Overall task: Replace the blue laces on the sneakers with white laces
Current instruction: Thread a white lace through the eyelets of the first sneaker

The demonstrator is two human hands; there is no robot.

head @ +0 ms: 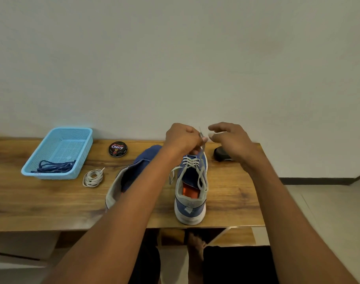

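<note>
The right sneaker [190, 189] stands upright near the worktop [232, 193] front edge, heel just inside it, partly threaded with a white lace [197, 171]. Bare wood lies open to its right, up to the worktop's right edge. The left hand [182, 138] pinches the lace end above the toe. The right hand [229, 136] hovers just beside it, fingers loosely spread, holding nothing. The blue laces [54, 166] lie in the basket [76, 132] far left.

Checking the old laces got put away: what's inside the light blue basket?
A tangle of dark blue laces lies at the near end of the light blue basket. The near wall hides the floor right behind it; the rest shows only mesh.
</note>
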